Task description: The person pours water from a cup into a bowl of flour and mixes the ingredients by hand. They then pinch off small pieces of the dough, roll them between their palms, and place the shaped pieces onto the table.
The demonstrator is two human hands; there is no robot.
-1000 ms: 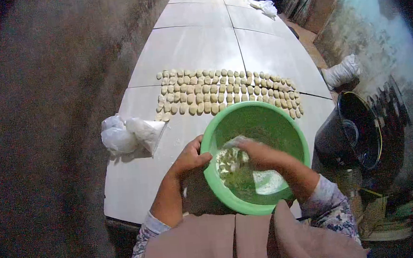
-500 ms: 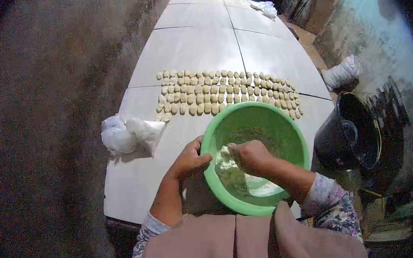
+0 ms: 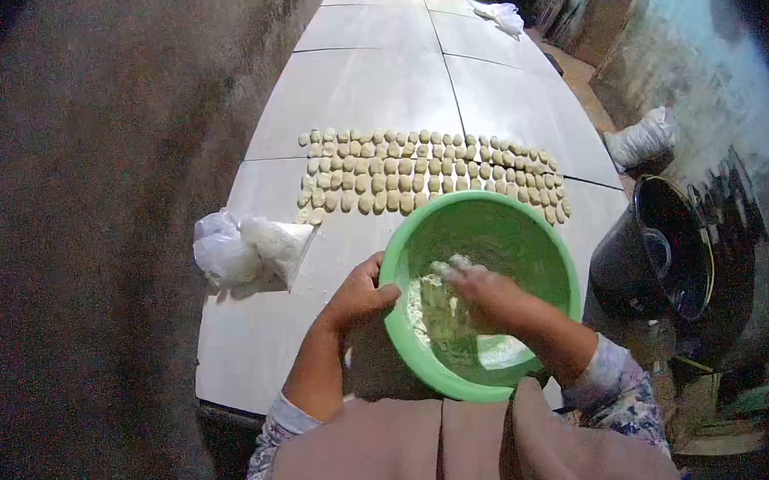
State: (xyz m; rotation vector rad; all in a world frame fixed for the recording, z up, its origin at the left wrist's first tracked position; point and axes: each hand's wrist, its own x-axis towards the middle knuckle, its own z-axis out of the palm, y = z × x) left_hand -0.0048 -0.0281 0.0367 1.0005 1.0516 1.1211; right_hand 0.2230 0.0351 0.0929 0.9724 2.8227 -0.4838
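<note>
While the left hand (image 3: 359,297) grips the green bowl's (image 3: 529,218) rim, right hand (image 3: 485,291) fingers press, loosely spread, into dough (image 3: 436,309).

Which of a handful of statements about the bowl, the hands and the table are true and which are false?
1. The left hand grips the rim of the green bowl. True.
2. The right hand rests on the table outside the bowl. False: it is inside the bowl, in the dough.
3. Rows of small dough pieces lie beyond the bowl. True.
4. The plastic bags lie to the right of the bowl. False: they lie to its left.
5. A dark bucket stands right of the table. True.
</note>
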